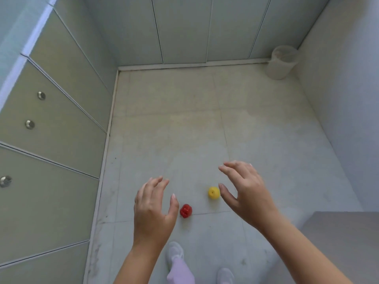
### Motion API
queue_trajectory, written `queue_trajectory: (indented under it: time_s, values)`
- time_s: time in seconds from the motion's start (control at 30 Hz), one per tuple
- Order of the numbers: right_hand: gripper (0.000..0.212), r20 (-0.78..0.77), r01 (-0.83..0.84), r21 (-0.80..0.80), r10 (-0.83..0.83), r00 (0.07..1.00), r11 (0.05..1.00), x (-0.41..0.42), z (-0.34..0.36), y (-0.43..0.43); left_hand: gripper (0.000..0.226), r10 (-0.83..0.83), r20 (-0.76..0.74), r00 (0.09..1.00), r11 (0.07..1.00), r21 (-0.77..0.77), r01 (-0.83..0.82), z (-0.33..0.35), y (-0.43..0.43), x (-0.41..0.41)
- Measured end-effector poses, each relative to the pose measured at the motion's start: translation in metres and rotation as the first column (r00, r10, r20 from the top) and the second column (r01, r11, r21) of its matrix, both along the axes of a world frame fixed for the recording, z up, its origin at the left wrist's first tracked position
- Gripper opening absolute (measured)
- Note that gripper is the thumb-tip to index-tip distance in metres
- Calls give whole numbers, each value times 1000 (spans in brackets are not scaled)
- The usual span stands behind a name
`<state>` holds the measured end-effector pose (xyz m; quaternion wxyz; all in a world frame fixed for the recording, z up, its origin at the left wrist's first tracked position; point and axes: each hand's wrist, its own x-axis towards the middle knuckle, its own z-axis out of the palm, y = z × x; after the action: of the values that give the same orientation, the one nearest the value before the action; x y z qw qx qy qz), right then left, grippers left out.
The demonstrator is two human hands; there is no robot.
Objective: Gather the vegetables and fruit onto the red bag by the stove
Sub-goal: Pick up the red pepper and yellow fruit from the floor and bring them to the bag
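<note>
A small red pepper (186,210) lies on the tiled floor, and a round yellow fruit (214,193) lies a little to its right and farther off. My left hand (154,208) hovers above the floor just left of the red pepper, fingers spread and loosely bent, holding nothing. My right hand (244,189) hovers just right of the yellow fruit, fingers spread, also holding nothing. Neither the red bag nor the stove is in view.
Cabinet doors with round metal knobs (30,124) line the left side. Tall cupboard panels close the far end. A pale plastic bucket (281,62) stands in the far right corner. A grey counter corner (344,232) juts in at the lower right. My feet (174,253) stand below.
</note>
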<state>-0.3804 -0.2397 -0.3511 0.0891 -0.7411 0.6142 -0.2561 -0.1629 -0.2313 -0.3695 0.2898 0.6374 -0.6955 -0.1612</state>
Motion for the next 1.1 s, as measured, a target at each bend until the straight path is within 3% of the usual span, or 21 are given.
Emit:
queue_trajectory:
  time_s: [0.57,0.73,1.1]
  values:
    - [35,-49,-4,70,7,999,998,-42,-296,-8,45,-42,109,993,992,124,29,-303,-5,-30]
    - [40,48,73,136,-80,996,988,-44,-378,-17,46,-68,101,993,978,204,46,-387,-24,-31]
    - [37,25,74,157,-79,997,985,-59,-537,-47,41,-233,220,947,970,119,211,-539,-47,-12]
